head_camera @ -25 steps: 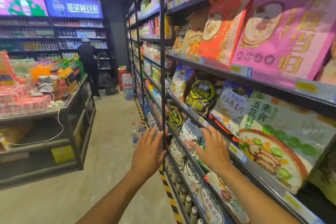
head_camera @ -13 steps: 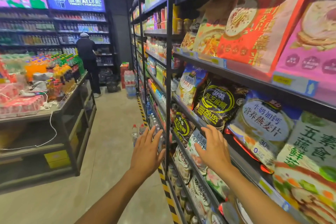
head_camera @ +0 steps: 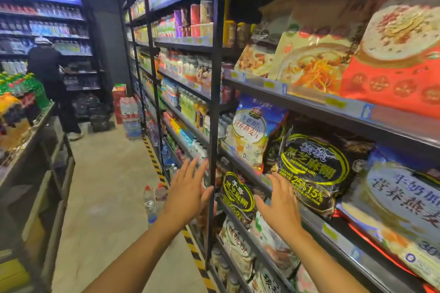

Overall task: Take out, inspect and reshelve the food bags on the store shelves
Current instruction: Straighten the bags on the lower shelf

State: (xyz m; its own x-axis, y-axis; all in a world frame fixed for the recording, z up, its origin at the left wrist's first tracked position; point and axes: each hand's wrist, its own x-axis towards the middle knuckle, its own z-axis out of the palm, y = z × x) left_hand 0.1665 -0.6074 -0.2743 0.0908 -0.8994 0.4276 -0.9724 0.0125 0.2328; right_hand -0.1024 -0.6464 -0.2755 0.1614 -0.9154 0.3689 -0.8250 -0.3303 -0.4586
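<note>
Black metal shelves on my right hold rows of food bags. A black bag with yellow-green lettering leans on the middle shelf, with a blue-and-white oat bag to its left. A smaller black bag sits one shelf lower. My right hand hovers, fingers spread, in front of the shelf edge between the two black bags, holding nothing. My left hand is raised with fingers apart beside the black upright post, empty.
A red bag and a yellow noodle bag stand on the shelf above. Water bottles stand on the floor by a yellow-black striped line. A drinks stand is on my left. A person in black stands at the far shelves.
The view has moved forward along the aisle and closer to the shelves. Both hands stay raised and empty; the right hand now sits by the black sesame bags rather than the lower bags.
</note>
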